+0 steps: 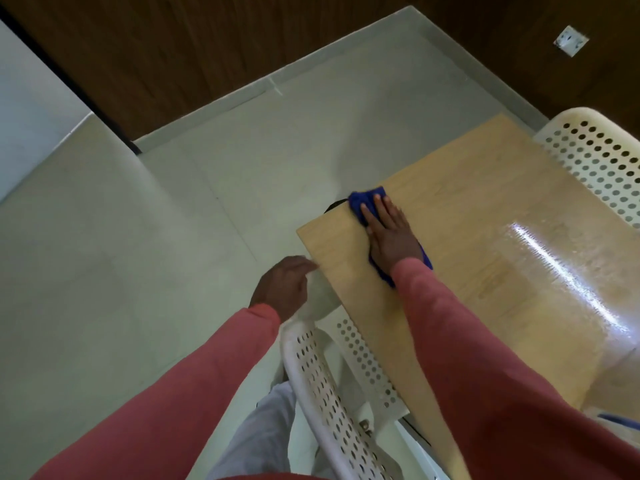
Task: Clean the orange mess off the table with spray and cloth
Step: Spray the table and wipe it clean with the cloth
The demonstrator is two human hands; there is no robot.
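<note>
The crumpled blue cloth (367, 202) lay on the pale wood-grain bench (485, 237), near the bench's far left corner, with one bunched end showing past my fingertips and the other end poking out beside my wrist. I judged it soft, light and limp, a thing that would fold and slide under any push, so it wanted a flat palm across its middle, not a pinch at an edge. My right hand (389, 233) pressed down on it, its fingers (367, 212) straight and a little spread, touching cloth at their tips; nothing was curled round it. My left hand (282, 289) hung off the bench's left edge, above the top rail of a white perforated plastic chair (322, 393). Its fingers were loosely bent; I cannot tell whether they held anything. A wet glossy streak (561, 268) shone on the bench to the right of the cloth. I saw no orange mess on the bench.
</note>
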